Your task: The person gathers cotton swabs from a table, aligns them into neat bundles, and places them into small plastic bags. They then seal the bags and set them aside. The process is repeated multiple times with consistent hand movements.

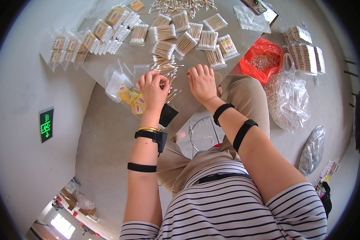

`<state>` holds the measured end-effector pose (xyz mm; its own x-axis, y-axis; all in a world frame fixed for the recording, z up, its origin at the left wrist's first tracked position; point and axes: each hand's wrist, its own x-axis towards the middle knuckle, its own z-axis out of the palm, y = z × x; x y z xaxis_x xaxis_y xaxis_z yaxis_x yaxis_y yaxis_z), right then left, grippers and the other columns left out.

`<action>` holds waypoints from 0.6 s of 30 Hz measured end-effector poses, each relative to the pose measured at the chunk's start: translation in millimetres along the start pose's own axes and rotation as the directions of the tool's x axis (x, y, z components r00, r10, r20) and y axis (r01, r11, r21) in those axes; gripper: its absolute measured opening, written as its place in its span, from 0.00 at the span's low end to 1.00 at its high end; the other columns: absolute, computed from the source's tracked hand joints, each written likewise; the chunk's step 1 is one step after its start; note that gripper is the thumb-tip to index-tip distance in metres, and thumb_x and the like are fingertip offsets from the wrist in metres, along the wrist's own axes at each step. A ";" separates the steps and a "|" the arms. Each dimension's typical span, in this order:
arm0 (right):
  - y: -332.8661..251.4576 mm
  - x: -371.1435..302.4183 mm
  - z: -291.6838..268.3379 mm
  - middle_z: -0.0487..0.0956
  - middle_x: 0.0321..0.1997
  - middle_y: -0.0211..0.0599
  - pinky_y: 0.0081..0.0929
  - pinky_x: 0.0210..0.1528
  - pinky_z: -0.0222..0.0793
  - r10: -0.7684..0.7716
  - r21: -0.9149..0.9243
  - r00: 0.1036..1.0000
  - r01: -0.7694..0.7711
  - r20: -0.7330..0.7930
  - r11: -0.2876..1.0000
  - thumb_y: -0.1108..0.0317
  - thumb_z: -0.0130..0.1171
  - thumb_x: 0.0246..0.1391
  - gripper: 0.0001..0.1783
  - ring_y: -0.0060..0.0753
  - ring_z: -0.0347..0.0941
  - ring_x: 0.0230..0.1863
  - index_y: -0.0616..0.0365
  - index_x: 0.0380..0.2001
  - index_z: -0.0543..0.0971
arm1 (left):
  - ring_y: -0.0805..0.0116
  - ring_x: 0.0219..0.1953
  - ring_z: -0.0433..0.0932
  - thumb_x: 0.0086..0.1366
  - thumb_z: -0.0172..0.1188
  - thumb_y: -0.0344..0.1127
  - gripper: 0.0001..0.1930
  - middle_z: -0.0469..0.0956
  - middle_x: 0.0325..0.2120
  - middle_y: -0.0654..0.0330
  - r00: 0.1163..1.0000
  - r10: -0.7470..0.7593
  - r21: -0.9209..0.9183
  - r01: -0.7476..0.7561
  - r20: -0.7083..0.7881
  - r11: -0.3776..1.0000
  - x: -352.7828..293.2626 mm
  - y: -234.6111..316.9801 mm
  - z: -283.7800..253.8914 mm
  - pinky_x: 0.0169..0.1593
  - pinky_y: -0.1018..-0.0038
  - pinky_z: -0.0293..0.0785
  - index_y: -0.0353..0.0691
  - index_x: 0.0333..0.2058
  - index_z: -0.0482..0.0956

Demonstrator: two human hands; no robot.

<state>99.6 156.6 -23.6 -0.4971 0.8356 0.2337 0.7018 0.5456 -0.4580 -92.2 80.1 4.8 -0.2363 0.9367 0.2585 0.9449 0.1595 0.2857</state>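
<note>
Loose cotton swabs point(169, 72) lie in a row down the middle of the grey table. My left hand point(152, 89) is at their left side, thumb and forefinger pinched on swabs whose white tips show by the fingers. To the right of the row, my right hand point(203, 85) is low over the tabletop with its fingers curled together; its fingertips are partly hidden. Beside my left hand are yellow printed cards point(137, 105) and clear plastic bags point(117, 86). Beyond both hands lie several filled swab packets point(185, 43), one showing a yellow card point(227, 46).
Stacked swab packets point(113, 28) fill the table's far left, and a heap of loose swabs point(184, 5) lies at the far edge. On the right are a red bag of swabs point(255, 54), a clear bag point(289, 100) and more bundled packets point(305, 58). My legs are beneath the table edge.
</note>
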 end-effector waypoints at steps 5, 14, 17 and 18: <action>1.2 -0.3 2.0 0.73 0.41 0.34 0.41 0.51 0.63 0.008 -0.010 1.000 -0.009 -0.009 1.000 0.65 0.60 0.61 0.07 0.41 0.70 0.47 0.48 0.41 0.75 | 0.54 0.64 0.71 0.65 0.66 0.35 0.18 0.76 0.57 0.62 0.996 -0.071 -0.098 0.066 -0.045 0.993 -13.1 14.4 -0.2 0.67 0.50 0.59 0.47 0.54 0.78; 1.0 -0.4 1.6 0.73 0.40 0.34 0.41 0.51 0.63 0.004 0.004 1.000 -0.004 -0.009 1.000 0.64 0.59 0.62 0.06 0.42 0.70 0.47 0.48 0.41 0.75 | 0.47 0.82 0.39 0.76 0.47 0.63 0.48 0.44 0.80 0.42 0.970 -0.129 0.140 0.101 0.205 0.985 -57.3 44.0 30.8 0.80 0.42 0.29 0.28 0.77 0.45; 0.2 0.0 1.1 0.73 0.40 0.34 0.42 0.50 0.63 0.006 -0.002 1.000 -0.006 -0.011 1.000 0.64 0.59 0.62 0.06 0.42 0.70 0.47 0.48 0.41 0.75 | 0.50 0.82 0.39 0.76 0.48 0.63 0.48 0.43 0.81 0.47 0.971 -0.096 0.186 0.055 0.220 0.981 -50.2 34.7 29.5 0.79 0.41 0.28 0.32 0.78 0.45; 0.5 0.6 -0.2 0.73 0.40 0.34 0.42 0.50 0.63 0.006 -0.003 1.000 -0.006 -0.008 1.000 0.64 0.59 0.62 0.06 0.42 0.70 0.47 0.48 0.41 0.75 | 0.51 0.82 0.40 0.76 0.48 0.63 0.47 0.44 0.81 0.49 0.970 -0.095 0.195 0.050 0.226 0.979 -46.1 31.3 28.1 0.79 0.40 0.28 0.34 0.78 0.45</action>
<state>99.8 157.4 -23.5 -0.4887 0.8396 0.2373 0.7065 0.5404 -0.4570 -45.4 50.7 -24.1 -0.2674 0.9635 0.0155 0.9579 0.2640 0.1128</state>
